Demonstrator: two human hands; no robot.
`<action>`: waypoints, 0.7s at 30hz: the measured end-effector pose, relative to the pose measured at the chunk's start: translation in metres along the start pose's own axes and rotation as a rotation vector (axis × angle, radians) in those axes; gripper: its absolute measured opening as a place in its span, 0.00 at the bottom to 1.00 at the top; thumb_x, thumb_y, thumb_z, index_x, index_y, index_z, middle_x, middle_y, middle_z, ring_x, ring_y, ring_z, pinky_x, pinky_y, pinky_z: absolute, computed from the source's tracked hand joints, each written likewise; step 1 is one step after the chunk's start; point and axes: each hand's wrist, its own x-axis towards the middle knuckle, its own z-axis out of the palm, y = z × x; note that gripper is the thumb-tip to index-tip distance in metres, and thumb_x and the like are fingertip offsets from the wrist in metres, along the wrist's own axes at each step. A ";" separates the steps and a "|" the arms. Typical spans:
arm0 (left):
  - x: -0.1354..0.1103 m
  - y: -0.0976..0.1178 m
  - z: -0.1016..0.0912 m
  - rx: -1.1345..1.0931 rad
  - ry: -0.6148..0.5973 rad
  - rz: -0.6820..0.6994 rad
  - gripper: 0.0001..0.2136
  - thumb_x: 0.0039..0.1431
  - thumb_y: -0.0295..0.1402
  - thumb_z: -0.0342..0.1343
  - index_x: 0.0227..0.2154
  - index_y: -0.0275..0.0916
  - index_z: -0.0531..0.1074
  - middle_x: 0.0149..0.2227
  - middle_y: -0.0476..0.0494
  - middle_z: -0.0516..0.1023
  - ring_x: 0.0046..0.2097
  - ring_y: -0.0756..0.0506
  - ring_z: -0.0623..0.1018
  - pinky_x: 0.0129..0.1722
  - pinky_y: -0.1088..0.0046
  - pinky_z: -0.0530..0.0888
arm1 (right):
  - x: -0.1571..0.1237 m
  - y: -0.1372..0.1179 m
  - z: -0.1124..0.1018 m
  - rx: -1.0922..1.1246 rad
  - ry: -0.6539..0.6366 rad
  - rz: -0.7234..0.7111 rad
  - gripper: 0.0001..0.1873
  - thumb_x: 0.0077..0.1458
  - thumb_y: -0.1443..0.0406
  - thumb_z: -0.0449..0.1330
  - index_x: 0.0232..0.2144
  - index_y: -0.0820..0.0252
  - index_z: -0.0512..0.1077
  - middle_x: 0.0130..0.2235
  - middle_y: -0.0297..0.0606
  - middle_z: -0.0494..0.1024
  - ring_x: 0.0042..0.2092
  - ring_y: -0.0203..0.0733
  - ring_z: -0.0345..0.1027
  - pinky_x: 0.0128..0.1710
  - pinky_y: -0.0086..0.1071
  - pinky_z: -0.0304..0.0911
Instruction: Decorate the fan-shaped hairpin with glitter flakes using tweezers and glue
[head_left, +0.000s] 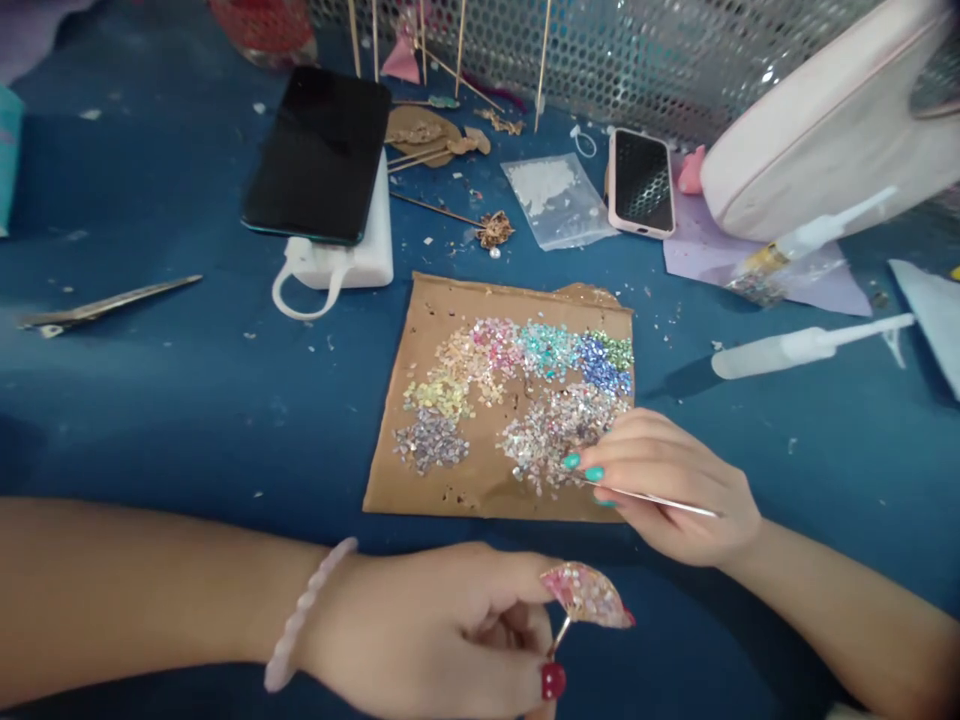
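Note:
My left hand point(427, 620), with red nails and a beaded bracelet point(304, 615), is closed on the thin stem of a small fan-shaped hairpin point(589, 595). The fan is pinkish, edged in gold and dotted with bright bits. Just beyond it, my right hand point(682, 485), with teal nails, pinches a thin silvery stick-like tool point(667, 500). Its fingertips are at the edge of a mixed silvery heap of sequin-like flakes point(555, 430). This heap lies on a brown cardboard sheet point(409, 490) with separate grey, yellow, peach, pink, turquoise, blue and green piles.
A black phone point(322, 150) rests on a white box-like device point(381, 240) at the back left. Metal clip point(112, 303) lies far left. Behind the cardboard are a flower hairpin point(495, 230), plastic bag point(559, 200) and pink-cased phone point(642, 180). A white nozzle bottle point(776, 352) lies right.

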 end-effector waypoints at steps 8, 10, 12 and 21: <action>0.001 0.002 0.000 -0.255 -0.026 -0.078 0.17 0.63 0.23 0.42 0.54 0.41 0.56 0.27 0.52 0.71 0.20 0.58 0.65 0.21 0.86 0.64 | 0.000 0.002 0.000 0.010 -0.042 -0.044 0.05 0.50 0.75 0.58 0.33 0.66 0.69 0.29 0.44 0.78 0.33 0.38 0.71 0.34 0.36 0.69; 0.001 0.002 0.000 -0.297 -0.035 -0.075 0.17 0.63 0.23 0.42 0.54 0.41 0.56 0.27 0.52 0.71 0.19 0.58 0.65 0.22 0.86 0.64 | 0.001 0.001 0.000 0.005 -0.057 -0.048 0.04 0.50 0.74 0.58 0.31 0.66 0.69 0.29 0.43 0.78 0.33 0.38 0.71 0.34 0.36 0.69; 0.001 0.003 -0.001 -0.325 -0.031 -0.077 0.16 0.64 0.22 0.41 0.53 0.40 0.56 0.26 0.53 0.71 0.19 0.58 0.65 0.21 0.86 0.64 | 0.001 0.001 0.000 0.010 -0.064 -0.040 0.04 0.50 0.75 0.58 0.31 0.66 0.69 0.29 0.43 0.78 0.33 0.38 0.71 0.34 0.36 0.69; 0.003 0.002 0.000 -0.385 -0.018 -0.080 0.15 0.64 0.22 0.40 0.52 0.39 0.56 0.25 0.55 0.67 0.18 0.59 0.63 0.22 0.86 0.64 | 0.000 -0.001 0.000 0.024 -0.054 0.013 0.05 0.51 0.75 0.57 0.33 0.66 0.69 0.30 0.43 0.78 0.34 0.38 0.71 0.34 0.35 0.68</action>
